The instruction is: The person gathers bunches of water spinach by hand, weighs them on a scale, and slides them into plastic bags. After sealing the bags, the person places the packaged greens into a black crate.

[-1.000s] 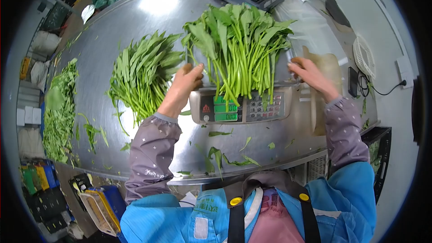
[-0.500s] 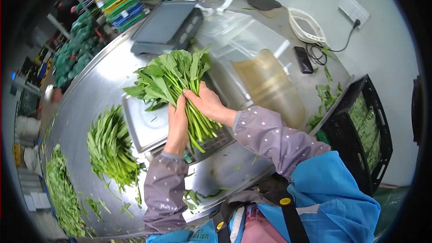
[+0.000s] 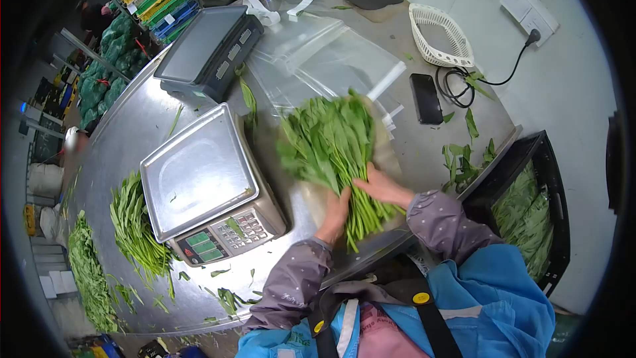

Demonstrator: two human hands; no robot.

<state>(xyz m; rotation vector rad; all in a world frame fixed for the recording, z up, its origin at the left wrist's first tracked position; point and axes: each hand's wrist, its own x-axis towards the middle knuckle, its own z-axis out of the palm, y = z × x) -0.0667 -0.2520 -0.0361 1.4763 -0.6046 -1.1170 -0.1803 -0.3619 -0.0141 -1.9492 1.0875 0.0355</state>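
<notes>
A bunch of long-stemmed leafy greens (image 3: 328, 139) lies over a brownish plastic sheet (image 3: 315, 202) on the metal table, its leaves pointing away from me. My left hand (image 3: 335, 216) is closed against the stems from the left. From the right, my right hand (image 3: 384, 187) grips the same stems, with the thumb laid across them. Left of the bunch stands a weighing scale (image 3: 199, 172); only a scrap of leaf shows on its steel pan. Cut stem ends stick out below both hands.
Clear plastic bags (image 3: 324, 60) lie behind the greens. A second scale (image 3: 205, 50), a phone (image 3: 426, 98), a white basket (image 3: 440, 33) and a cable (image 3: 457, 90) are farther back. More greens (image 3: 136, 229) lie left. A black crate (image 3: 530, 205) holds bagged greens at right.
Both hands have carried the bunch of greens rightward, from over the scale onto the brownish plastic sheet. The scale's pan and keypad are now uncovered. The view has shifted slightly.
</notes>
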